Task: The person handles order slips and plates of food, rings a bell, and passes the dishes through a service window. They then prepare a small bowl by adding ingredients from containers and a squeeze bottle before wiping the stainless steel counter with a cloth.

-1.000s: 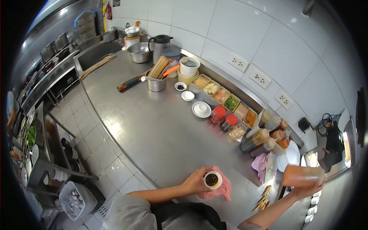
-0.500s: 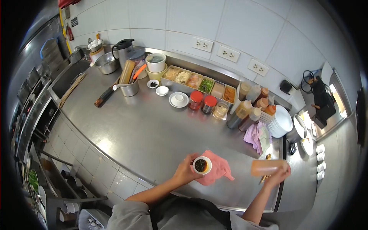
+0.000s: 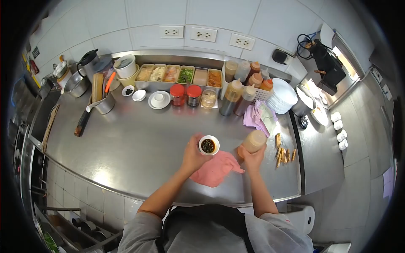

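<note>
My left hand [image 3: 193,155] is closed round a small white cup [image 3: 216,139] that holds a dark brown sauce [image 3: 208,146] with bits in it. In my right hand [image 3: 253,158] is a plastic bottle [image 3: 255,141] with pale orange-brown contents, its end slightly blurred and tilted; my fingers wrap its lower side. The cup and the bottle are apart, both above the steel counter [image 3: 135,147]. Beneath the cup, a crumpled pink cloth [image 3: 216,170] lies on the counter.
At the back stand a tray of toppings [image 3: 185,76], red-lidded jars [image 3: 177,93] and several squeeze bottles [image 3: 231,97]. Stacked plates [image 3: 280,96] and purple cloths [image 3: 255,116] are at right, near brown-gold sticks [image 3: 280,156]. A knife handle [image 3: 81,123] rests at left.
My right hand has brought the bottle leftward, closer to the cup, and turned it from lying sideways. The cup stays in my left hand. My view has shifted toward the right.
</note>
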Action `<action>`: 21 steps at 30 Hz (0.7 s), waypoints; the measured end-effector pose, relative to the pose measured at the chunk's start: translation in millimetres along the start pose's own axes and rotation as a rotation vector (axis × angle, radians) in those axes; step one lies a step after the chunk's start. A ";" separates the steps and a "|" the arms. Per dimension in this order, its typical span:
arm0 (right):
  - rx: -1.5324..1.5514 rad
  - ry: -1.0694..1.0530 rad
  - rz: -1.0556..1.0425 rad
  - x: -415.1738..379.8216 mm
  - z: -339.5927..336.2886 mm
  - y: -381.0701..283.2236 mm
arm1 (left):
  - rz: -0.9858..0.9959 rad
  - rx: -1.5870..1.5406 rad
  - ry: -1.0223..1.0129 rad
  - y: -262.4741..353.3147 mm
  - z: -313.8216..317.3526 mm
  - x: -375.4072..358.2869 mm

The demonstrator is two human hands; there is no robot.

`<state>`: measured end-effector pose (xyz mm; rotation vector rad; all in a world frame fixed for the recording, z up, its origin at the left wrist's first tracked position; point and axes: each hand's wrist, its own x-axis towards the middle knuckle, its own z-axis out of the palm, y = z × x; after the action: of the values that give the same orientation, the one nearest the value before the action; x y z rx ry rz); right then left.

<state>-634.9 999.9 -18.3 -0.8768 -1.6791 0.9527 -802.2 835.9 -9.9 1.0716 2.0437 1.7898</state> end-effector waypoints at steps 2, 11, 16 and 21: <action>-0.111 -0.168 -0.031 5.4 -0.7 -2.7 | 0.026 0.044 -0.023 -6.5 6.2 8.9; -0.924 -0.347 -0.820 29.2 -5.8 -42.2 | -0.008 0.170 -0.174 -9.5 27.2 32.1; -1.027 -0.370 -0.898 38.4 -6.5 -37.0 | 0.019 0.183 -0.184 -17.9 37.2 34.7; -1.041 -0.372 -0.875 39.3 -4.1 -36.0 | 0.005 0.170 -0.199 -22.4 41.5 37.3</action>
<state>-645.4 1019.8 30.1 -0.4476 -2.5807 -0.4569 -812.2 891.8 -29.5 1.2473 2.1001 1.4652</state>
